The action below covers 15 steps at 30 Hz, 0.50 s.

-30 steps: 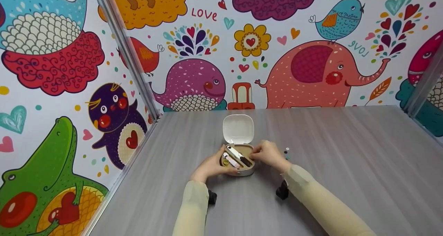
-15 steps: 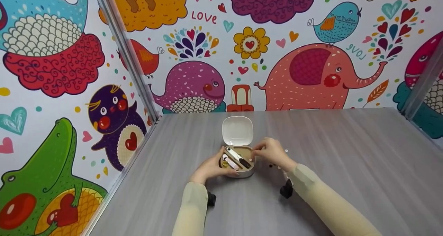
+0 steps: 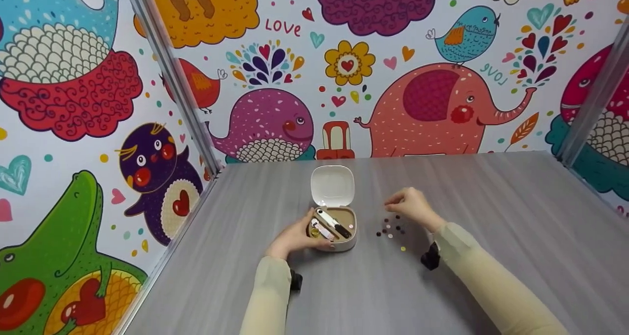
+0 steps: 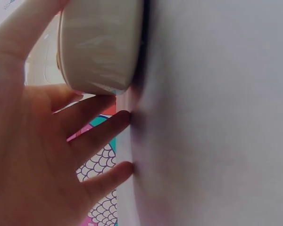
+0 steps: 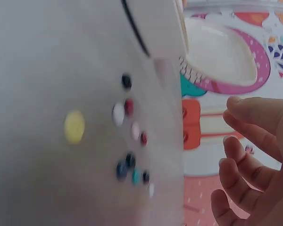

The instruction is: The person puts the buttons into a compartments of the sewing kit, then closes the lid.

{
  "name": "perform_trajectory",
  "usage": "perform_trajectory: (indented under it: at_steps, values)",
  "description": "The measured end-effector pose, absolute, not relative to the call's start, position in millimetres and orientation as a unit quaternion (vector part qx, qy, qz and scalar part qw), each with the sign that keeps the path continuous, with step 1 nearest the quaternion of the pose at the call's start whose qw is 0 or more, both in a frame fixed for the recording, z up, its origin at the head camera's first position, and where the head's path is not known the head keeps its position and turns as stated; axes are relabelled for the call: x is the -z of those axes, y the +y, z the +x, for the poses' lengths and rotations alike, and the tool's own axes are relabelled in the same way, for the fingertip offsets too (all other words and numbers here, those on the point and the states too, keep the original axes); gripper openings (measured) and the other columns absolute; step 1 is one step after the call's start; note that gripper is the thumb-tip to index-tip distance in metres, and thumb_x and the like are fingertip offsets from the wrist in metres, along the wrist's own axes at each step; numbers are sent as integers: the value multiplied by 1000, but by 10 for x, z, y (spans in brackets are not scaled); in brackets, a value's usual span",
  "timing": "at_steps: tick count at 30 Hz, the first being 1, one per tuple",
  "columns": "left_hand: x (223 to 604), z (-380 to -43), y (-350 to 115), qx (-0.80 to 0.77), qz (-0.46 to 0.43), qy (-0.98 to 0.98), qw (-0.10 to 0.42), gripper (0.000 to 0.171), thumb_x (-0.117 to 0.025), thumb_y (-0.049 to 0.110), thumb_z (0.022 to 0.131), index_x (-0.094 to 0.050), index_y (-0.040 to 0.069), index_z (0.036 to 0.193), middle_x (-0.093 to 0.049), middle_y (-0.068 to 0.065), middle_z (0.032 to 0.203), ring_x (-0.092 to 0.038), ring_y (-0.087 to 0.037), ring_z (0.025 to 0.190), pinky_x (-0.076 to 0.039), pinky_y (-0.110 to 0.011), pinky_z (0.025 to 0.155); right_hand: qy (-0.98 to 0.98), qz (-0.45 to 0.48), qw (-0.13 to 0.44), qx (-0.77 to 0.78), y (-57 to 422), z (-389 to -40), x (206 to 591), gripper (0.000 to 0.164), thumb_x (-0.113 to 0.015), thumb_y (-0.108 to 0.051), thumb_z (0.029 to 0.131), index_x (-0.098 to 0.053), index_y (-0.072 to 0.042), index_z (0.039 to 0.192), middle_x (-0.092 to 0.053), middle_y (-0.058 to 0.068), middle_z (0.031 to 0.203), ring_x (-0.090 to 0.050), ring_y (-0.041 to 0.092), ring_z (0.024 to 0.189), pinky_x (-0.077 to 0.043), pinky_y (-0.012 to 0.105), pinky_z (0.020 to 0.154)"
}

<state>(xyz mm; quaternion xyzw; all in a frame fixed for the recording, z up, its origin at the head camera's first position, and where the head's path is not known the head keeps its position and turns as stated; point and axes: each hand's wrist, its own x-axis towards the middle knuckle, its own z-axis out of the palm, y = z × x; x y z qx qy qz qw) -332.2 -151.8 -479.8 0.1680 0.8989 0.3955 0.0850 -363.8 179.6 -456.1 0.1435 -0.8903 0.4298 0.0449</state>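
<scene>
A small white box (image 3: 347,244) stands on the table with its hinged lid (image 3: 332,186) raised at the back. My left hand (image 3: 293,237) grips its left side, thumb along the front and fingers behind; in the left wrist view the other fingers spread down to the table. Inside the tan divided tray lie a white-and-black stick-shaped item (image 3: 334,223), a pale pink item (image 3: 322,230) and a small gold-coloured piece (image 3: 314,232). A tiny pink disc (image 3: 351,226) sits in the right compartment. My right hand (image 3: 413,208) hovers right of the box, fingers loosely bent, holding nothing visible.
Several small button-like discs (image 3: 390,236) in dark, red, white, pink and teal lie right of the box, under and before the right hand. A yellow disc (image 3: 403,249) lies nearest me. Patterned walls (image 3: 275,124) border the grey table (image 3: 491,217) at the back and left.
My right hand has moved from the box's right compartment out to the right, above the loose discs, which now show. A pink disc is left in that compartment. The left hand keeps its grip.
</scene>
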Motion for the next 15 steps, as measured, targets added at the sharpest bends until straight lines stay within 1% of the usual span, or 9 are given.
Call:
perform_trajectory:
  at_steps: [3, 7, 10, 13, 15]
  values:
    - [4794, -3331, -1496, -399, 169, 897, 88, 115, -84, 46, 71, -17, 3, 154, -27, -22, 154, -33, -38, 137, -30, -50, 109, -889, 132, 38, -437, 1928, -3648, 4595, 15, -72, -4, 84, -75, 5, 95, -71, 11, 87, -66, 24, 78, -51, 27, 62]
    - [4809, -3332, -1505, -407, 163, 894, 93, 116, -83, 47, 71, -16, 4, 155, -26, -21, 155, -33, -40, 136, -31, -51, 108, -890, 122, 36, -438, 2024, -3666, 4658, 17, -70, -2, 83, -74, 8, 96, -72, 12, 84, -64, 21, 71, -49, 25, 57]
    - [4819, -3330, -1534, -416, 156, 891, 97, 116, -84, 46, 71, -16, 4, 155, -25, -22, 155, -31, -40, 137, -29, -52, 109, -891, 121, 35, -436, 2049, -3688, 4710, 18, -69, -2, 83, -74, 8, 97, -72, 12, 86, -62, 18, 68, -48, 25, 55]
    - [4827, -3328, -1544, -426, 160, 886, 94, 116, -85, 43, 71, -15, 3, 154, -24, -23, 155, -30, -40, 138, -28, -52, 109, -893, 118, 31, -433, 2073, -3710, 4756, 18, -68, -1, 84, -73, 7, 99, -72, 13, 88, -62, 20, 69, -48, 27, 56]
    - [4839, -3327, -1527, -434, 166, 881, 92, 115, -85, 42, 71, -15, 2, 154, -24, -23, 155, -30, -39, 138, -29, -51, 109, -899, 109, 30, -422, 2100, -3715, 4770, 19, -68, -1, 83, -74, 6, 100, -72, 12, 88, -60, 18, 69, -48, 27, 56]
